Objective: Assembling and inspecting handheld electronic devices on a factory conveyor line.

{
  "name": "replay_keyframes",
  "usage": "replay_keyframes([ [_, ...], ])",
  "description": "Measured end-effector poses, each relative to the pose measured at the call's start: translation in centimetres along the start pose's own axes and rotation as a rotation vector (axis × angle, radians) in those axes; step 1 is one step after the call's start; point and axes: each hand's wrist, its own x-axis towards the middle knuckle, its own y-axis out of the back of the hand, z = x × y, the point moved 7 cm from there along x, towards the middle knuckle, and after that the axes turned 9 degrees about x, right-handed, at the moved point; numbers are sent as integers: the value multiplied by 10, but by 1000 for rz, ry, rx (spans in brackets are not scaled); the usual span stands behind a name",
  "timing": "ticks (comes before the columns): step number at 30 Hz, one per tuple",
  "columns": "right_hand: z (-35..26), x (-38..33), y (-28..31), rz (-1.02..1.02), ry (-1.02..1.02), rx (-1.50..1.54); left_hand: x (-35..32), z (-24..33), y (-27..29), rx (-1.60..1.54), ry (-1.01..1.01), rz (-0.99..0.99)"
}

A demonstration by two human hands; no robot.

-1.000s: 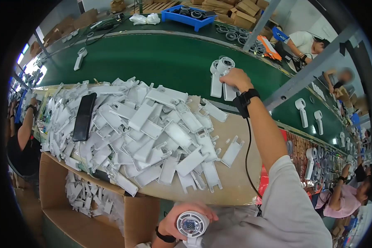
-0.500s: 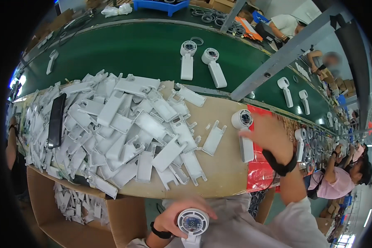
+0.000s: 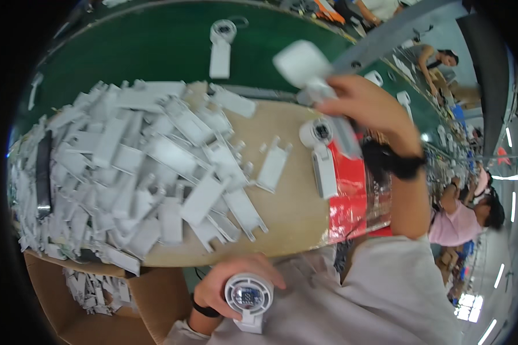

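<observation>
Gripped in left hand [image 3: 218, 279], lower centre: white device [image 3: 249, 306] with slotted round head, visible circuitry [image 3: 247, 295]; in right hand [image 3: 371, 103], upper right: blurred white piece [image 3: 302, 61]. Lower left: carton [image 3: 160, 302] of white parts [image 3: 98, 292].

Left hand [image 3: 223, 276] holding round-headed device [image 3: 249, 296], right hand [image 3: 367, 104] gripping blurred white device [image 3: 303, 64], piled casings [image 3: 172, 156]

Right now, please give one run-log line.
left hand: holds round-headed white device; right hand: holds blurred white piece; table: piled white parts, another device; green surface: more devices
</observation>
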Motion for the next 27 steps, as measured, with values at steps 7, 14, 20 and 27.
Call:
replay_keyframes([
  [7, 147, -118, -11, 292, -513, -356, 39, -28, -4, -141, 106, -205],
  [14, -18, 47, -38, 300, -103, -422, -1, -14, 2, -9, 94, -95],
  [20, 23, 211, -58, 375, -304, -326, -8, 25, -1, 263, 64, 39],
  [27, -62, 38, -12, 363, 109, -161, -3, 6, 14, -3, -113, 221],
])
